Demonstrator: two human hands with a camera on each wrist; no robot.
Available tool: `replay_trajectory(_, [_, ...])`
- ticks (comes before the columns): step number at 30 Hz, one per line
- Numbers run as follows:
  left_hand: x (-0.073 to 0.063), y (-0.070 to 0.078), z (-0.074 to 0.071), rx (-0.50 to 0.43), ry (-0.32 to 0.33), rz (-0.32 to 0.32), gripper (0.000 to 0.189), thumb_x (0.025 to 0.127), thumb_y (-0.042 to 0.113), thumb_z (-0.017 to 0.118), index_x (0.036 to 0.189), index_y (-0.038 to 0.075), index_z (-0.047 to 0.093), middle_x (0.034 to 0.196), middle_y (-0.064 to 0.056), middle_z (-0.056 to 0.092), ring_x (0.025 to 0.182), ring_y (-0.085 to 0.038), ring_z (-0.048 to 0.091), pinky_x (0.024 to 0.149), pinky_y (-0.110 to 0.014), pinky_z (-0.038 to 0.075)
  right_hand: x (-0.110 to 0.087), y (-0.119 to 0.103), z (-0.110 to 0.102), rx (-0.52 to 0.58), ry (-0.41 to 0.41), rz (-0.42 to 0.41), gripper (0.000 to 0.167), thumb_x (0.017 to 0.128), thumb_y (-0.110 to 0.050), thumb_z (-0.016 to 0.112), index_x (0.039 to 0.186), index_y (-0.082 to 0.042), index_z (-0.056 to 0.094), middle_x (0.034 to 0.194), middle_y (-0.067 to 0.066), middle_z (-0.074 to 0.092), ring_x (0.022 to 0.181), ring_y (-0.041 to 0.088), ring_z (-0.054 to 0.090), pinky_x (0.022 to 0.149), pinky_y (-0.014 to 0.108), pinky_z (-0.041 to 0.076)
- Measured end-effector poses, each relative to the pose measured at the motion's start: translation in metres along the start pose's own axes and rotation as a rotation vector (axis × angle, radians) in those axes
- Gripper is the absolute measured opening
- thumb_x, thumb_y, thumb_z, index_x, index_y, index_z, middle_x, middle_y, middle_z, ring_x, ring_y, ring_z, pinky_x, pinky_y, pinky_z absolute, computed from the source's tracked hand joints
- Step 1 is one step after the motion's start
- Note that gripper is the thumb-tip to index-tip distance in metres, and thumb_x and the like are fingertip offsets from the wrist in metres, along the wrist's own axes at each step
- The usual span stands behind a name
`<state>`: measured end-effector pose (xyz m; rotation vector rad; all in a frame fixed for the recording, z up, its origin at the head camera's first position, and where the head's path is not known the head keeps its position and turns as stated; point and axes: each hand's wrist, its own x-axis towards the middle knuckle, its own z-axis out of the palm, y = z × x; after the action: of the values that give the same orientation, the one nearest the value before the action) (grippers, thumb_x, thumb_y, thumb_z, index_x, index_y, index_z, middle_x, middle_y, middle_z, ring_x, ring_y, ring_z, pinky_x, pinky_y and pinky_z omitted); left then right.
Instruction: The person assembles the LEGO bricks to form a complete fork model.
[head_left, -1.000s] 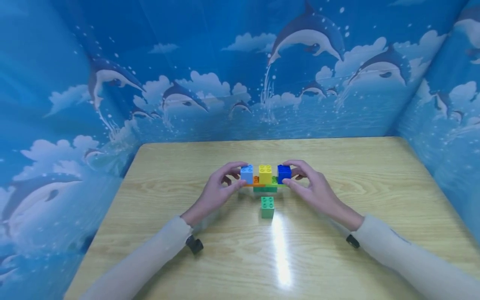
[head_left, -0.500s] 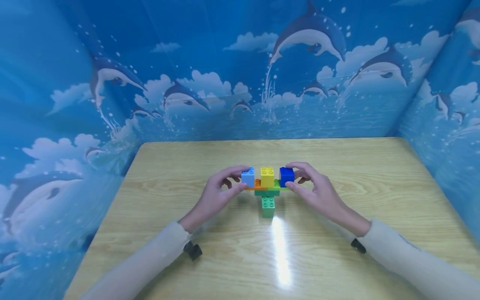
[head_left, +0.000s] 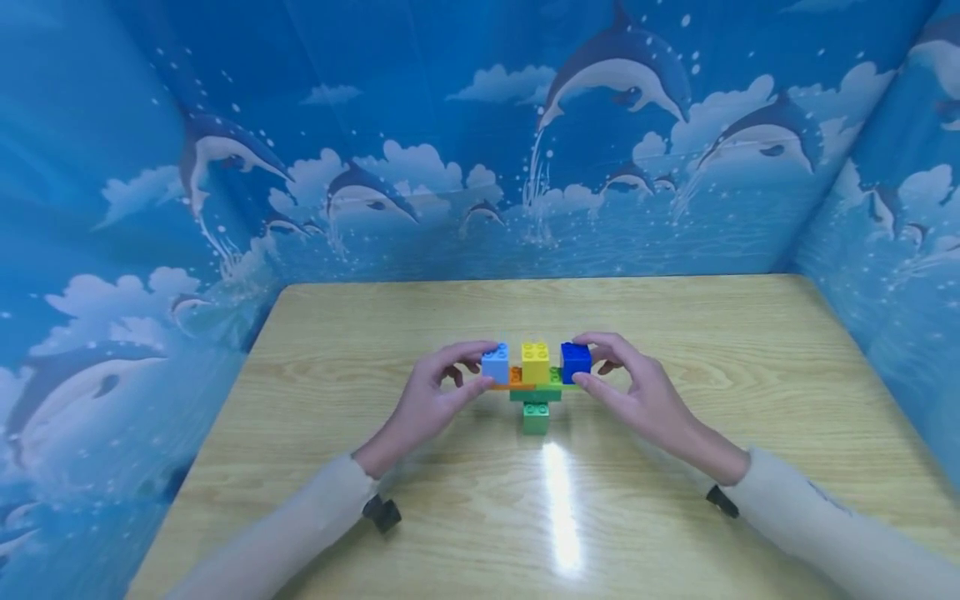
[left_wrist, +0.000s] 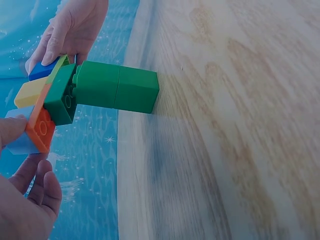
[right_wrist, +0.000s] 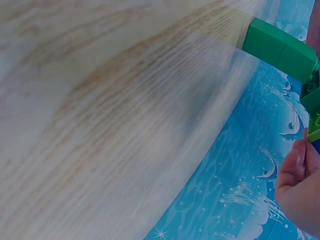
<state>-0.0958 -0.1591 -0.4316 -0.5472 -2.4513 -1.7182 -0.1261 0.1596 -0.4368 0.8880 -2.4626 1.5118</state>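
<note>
My left hand (head_left: 431, 396) pinches a light blue toy brick (head_left: 495, 368) between thumb and fingers. On the other side, my right hand (head_left: 637, 383) pinches a dark blue toy brick (head_left: 575, 364). A yellow brick (head_left: 535, 367) stands between them. All three top an orange brick (head_left: 516, 377) and a lime green brick (head_left: 555, 376), joined underneath by a dark green brick (left_wrist: 61, 95). Below, an upright stack of two green bricks (left_wrist: 117, 86) stands on the table. In the left wrist view, its studs are right at the dark green brick's underside, which looks slightly tilted.
The wood-grain table (head_left: 360, 333) ends at a blue dolphin-print backdrop (head_left: 450, 208), which also rises at the sides. A bright reflection lies on the tabletop in front of the stack. A small black device (head_left: 382, 512) sits at the left cuff.
Both hands have brought the joined bricks nearer to the person, over the green stack. The head view now shows less of the stack, which stays where it was.
</note>
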Motion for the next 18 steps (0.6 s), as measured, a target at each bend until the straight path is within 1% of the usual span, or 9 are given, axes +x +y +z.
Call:
replay_trajectory(3, [-0.0034, 0.0014, 0.0005, 0.002, -0.005, -0.005, 0.047, 0.1, 0.009, 0.082, 0.143, 0.02, 0.072, 0.13, 0.005, 0.072, 0.109, -0.026, 0.064, 0.082, -0.04, 0.056, -0.0023, -0.0004, 0.0003, -0.004, -0.001, -0.009, 0.047, 0.101, -0.003, 0.077, 0.146, -0.008, 0.062, 0.12, -0.002, 0.077, 0.104, 0.02, 0.071, 0.087, 0.032, 0.058])
replay_trajectory(6, [-0.0057, 0.0017, 0.0012, 0.0, -0.008, -0.006, 0.047, 0.1, 0.009, 0.081, 0.144, 0.022, 0.071, 0.129, 0.005, 0.071, 0.11, -0.026, 0.064, 0.083, -0.041, 0.056, -0.0041, -0.0007, 0.0007, -0.005, -0.003, -0.012, 0.047, 0.102, -0.003, 0.077, 0.146, -0.008, 0.062, 0.122, -0.002, 0.077, 0.105, 0.018, 0.071, 0.087, 0.029, 0.057])
replay_trajectory(10, [-0.0069, 0.0001, 0.0017, 0.001, -0.01, 0.006, 0.048, 0.099, 0.008, 0.082, 0.145, 0.021, 0.071, 0.128, 0.005, 0.072, 0.109, -0.026, 0.064, 0.082, -0.037, 0.055, -0.0056, -0.0009, 0.0012, -0.005, 0.0, -0.025, 0.048, 0.101, -0.002, 0.077, 0.146, -0.009, 0.062, 0.122, -0.003, 0.076, 0.105, 0.017, 0.071, 0.088, 0.03, 0.057])
replay_trajectory(13, [-0.008, -0.0007, 0.0015, 0.005, -0.012, 0.021, 0.05, 0.099, 0.007, 0.082, 0.145, 0.02, 0.07, 0.129, 0.005, 0.072, 0.109, -0.029, 0.064, 0.081, -0.034, 0.055, -0.0069, -0.0006, 0.0014, -0.006, 0.004, -0.04, 0.049, 0.1, 0.0, 0.077, 0.146, -0.012, 0.063, 0.123, -0.003, 0.076, 0.106, 0.017, 0.07, 0.088, 0.031, 0.057])
replay_trajectory(18, [-0.0105, -0.0002, 0.0009, 0.008, -0.013, 0.037, 0.052, 0.098, 0.006, 0.082, 0.146, 0.02, 0.069, 0.131, 0.004, 0.071, 0.11, -0.035, 0.064, 0.081, -0.033, 0.055, -0.0086, -0.0009, 0.0021, -0.01, 0.004, -0.062, 0.051, 0.1, 0.001, 0.077, 0.146, -0.013, 0.063, 0.124, -0.001, 0.076, 0.106, 0.017, 0.07, 0.089, 0.027, 0.056])
